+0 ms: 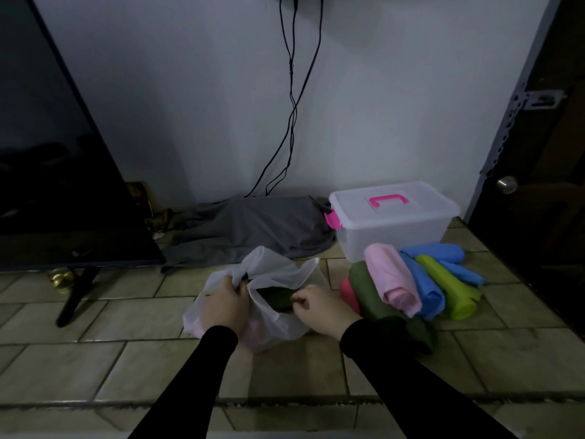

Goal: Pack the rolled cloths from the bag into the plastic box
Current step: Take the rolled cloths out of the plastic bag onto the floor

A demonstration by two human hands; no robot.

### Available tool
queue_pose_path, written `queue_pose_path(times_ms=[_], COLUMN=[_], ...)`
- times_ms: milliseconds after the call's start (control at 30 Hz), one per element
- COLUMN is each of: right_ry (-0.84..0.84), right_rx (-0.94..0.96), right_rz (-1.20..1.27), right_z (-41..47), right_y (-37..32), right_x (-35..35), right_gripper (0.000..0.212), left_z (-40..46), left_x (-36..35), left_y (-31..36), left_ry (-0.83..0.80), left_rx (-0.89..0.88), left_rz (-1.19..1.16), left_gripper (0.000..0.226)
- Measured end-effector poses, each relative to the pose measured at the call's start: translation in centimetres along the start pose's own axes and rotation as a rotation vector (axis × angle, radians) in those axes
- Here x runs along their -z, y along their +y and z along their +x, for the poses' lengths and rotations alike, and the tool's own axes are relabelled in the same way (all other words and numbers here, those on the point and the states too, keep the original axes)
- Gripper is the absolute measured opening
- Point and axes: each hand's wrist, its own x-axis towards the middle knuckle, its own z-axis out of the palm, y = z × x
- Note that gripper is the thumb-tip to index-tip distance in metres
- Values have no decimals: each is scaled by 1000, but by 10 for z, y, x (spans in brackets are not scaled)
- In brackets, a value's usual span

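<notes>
A white translucent plastic bag (285, 274) lies on the tiled floor in the middle. My left hand (225, 304) grips the bag's left handle and rim. My right hand (319, 307) pinches the bag's right edge, holding the mouth apart. Inside the bag a dark green rolled cloth (276, 298) shows, and something pink shows faintly through the bag's lower wall. To the right lies a pile of rolled cloths: pink (391, 282), blue (425, 294), lime green (449, 288), dark green (368, 293) and a red one (348, 293). Behind the pile stands the clear plastic box (392, 229), its lid on, with a pink handle and latch.
A large black TV (57, 153) on a stand fills the left. A grey cloth heap (253, 229) lies against the wall under hanging black cables (292, 99). A dark door (538, 153) with a round knob is at the right.
</notes>
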Motion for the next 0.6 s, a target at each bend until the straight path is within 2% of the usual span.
queue_pose_path(times_ms=[133,233,333,500,600], right_ry=[-56,48,39,17,5], right_rx=[20,82,102,68,43], right_rz=[-30,-127,-167,-290,-304], right_z=[18,30,41,58,59], right_y=[-3,-4,-5,0,6], right_x=[-2,8,18,15,12], right_gripper=[52,63,61,44,44], left_z=[2,-2,2,7,6], left_x=[1,-1,-4,2,2], left_y=[1,0,-2,2,2], left_ry=[-25,-18,-62,-112,-108], left_rx=[1,-21,1,-32,-41], left_rz=[87,131,13,31,55], left_gripper=[35,35,43,40,39])
